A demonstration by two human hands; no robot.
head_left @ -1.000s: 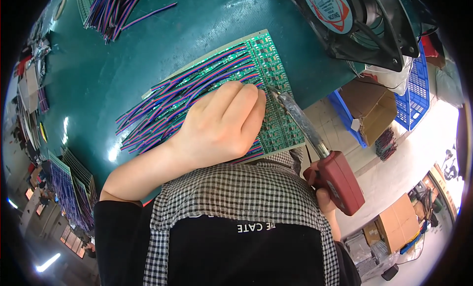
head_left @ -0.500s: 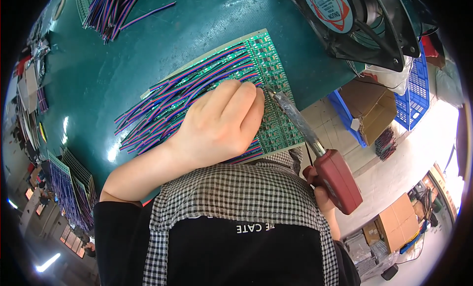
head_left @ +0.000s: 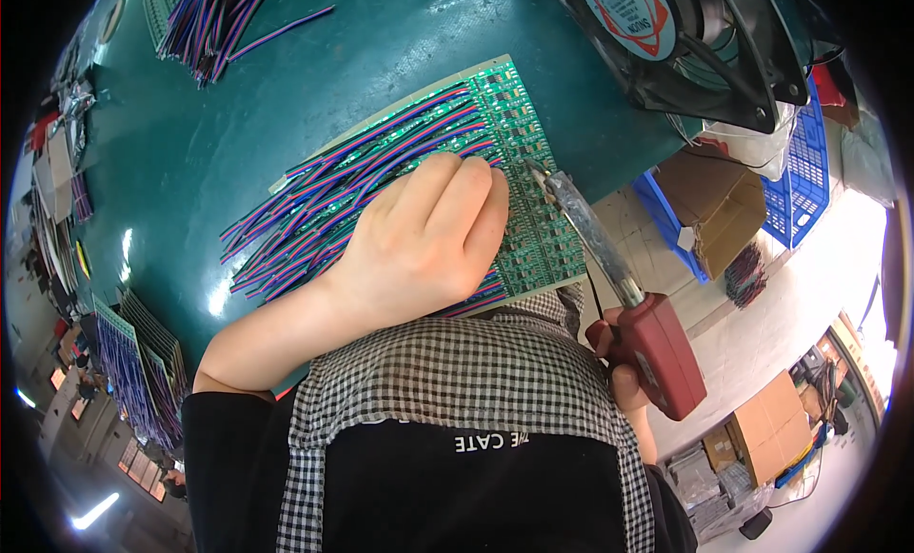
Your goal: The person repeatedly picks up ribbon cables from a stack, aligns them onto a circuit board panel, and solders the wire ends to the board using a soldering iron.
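Green-topped bench (head_left: 314, 87), worker seated at its near edge, seen from beside. Printed circuit board panel (head_left: 533, 234) lies at a slant toward the bench's near right side, its lower right corner reaching over the checked apron (head_left: 447, 363). Multicolored wires (head_left: 343, 177) in rows on the panel, trailing toward the bench's left edge.

Left hand (head_left: 428, 229) rests on panel and wires, fingers bent inward; fingertips hidden, so cannot tell whether a wire is pinched. Right hand (head_left: 628, 389), off the near right edge, wrapped around the dark red handle of a soldering gun (head_left: 659, 351). Tip over the panel, just right of the left hand; contact unclear.

Far left corner: loose wire bundle (head_left: 209, 25). Near left edge: upright wired boards (head_left: 133, 363). Right end: black fan (head_left: 705, 39). Below the right edge: cardboard box (head_left: 709, 196), blue crate (head_left: 804, 172).
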